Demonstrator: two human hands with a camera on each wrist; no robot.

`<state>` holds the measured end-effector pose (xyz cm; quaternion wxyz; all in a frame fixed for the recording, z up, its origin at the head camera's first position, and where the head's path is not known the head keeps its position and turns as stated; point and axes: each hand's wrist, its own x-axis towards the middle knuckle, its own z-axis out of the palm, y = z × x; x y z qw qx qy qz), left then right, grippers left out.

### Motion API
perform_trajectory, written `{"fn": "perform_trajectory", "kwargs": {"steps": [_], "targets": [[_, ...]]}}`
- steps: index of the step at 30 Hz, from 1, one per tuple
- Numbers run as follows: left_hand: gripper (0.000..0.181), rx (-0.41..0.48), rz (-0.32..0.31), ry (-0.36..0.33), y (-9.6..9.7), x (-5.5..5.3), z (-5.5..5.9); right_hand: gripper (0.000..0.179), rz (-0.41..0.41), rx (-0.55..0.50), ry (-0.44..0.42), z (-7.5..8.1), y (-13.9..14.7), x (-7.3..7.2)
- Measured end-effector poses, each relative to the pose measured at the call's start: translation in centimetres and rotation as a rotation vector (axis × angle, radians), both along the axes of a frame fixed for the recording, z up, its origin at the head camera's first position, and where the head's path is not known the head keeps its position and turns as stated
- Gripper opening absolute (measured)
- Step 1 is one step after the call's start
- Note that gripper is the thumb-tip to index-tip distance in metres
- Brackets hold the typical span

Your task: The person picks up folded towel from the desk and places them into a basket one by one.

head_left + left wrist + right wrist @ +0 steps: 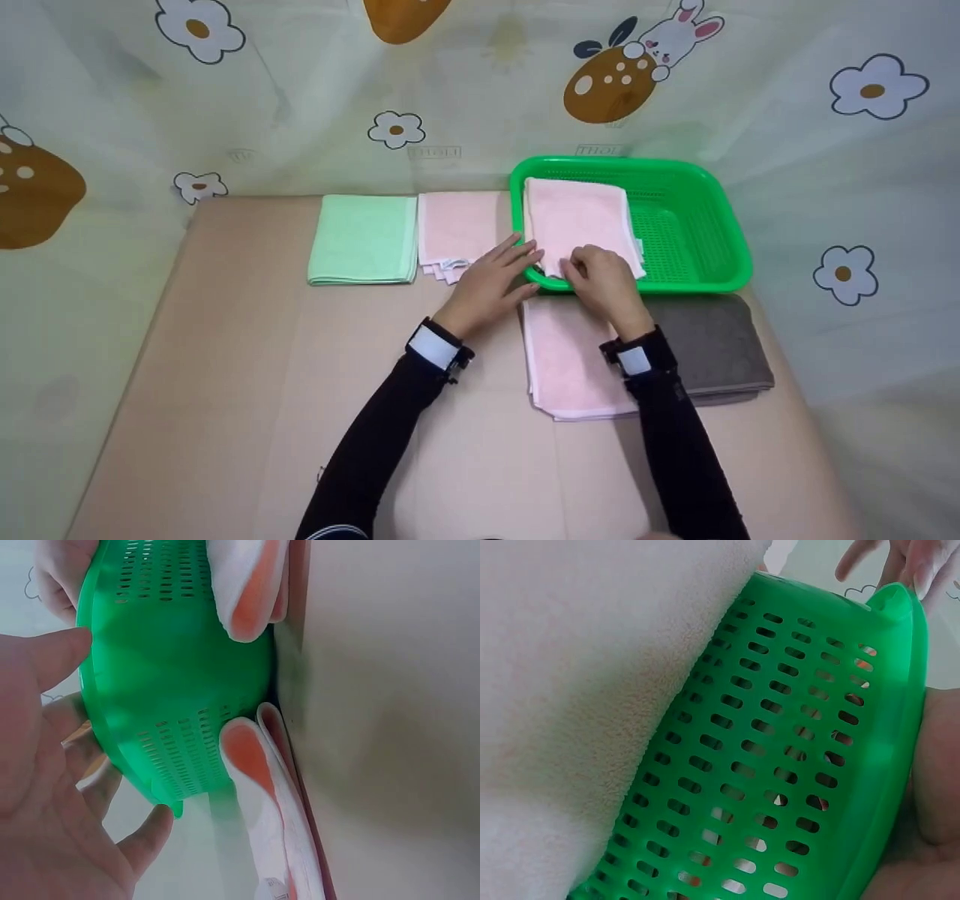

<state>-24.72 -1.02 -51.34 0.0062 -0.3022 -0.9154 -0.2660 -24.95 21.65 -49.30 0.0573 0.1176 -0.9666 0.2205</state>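
Square mint-green folded towel [364, 240] left of the left hand [486, 289], white-edged pink folded towel [461, 223] just beyond that hand, its fingers spread at the rim of a perforated green plastic basket [688, 232], pale-pink folded towel [577, 214] inside, curled fingers of the right hand [606, 286] at its near edge, whether pinching unclear, grey folded towel [712, 345] to that hand's near right

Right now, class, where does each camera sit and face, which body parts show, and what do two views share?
Head: worn on the head, facing forward and down at the green basket and pink towel inside; left hand, right hand and sleeves show.
Left wrist: worn there, facing the basket's outside; parts of both hands show.
Right wrist: worn there, facing the basket's slotted wall; parts of both hands show.
Both wrist views share the basket.
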Motion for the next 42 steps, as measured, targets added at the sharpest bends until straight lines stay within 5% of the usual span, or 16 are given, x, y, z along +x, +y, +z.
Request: {"fn": "perform_trajectory", "kwargs": {"steps": [8,20,30,38,42], "targets": [[0.058,0.013,-0.003,-0.017,-0.1,-0.2,0.0,0.029,0.022,0.002,0.068,-0.1,0.3,-0.1],[0.057,0.071,-0.077,-0.067,-1.5,-1.0,0.7,0.013,0.132,-0.022,0.410,-0.5,3.6,1.9],[0.056,0.113,-0.002,-0.104,-4.2,-1.9,1.0,0.012,0.153,-0.104,0.334,-0.5,4.7,1.9],[0.055,-0.048,0.204,-0.048,-7.1,-2.9,-0.2,0.013,0.157,-0.114,0.283,-0.4,4.5,2.0],[0.059,-0.089,0.207,-0.076,-7.5,-3.3,-1.0,0.013,0.148,-0.107,0.267,-0.2,4.5,2.0]]}}
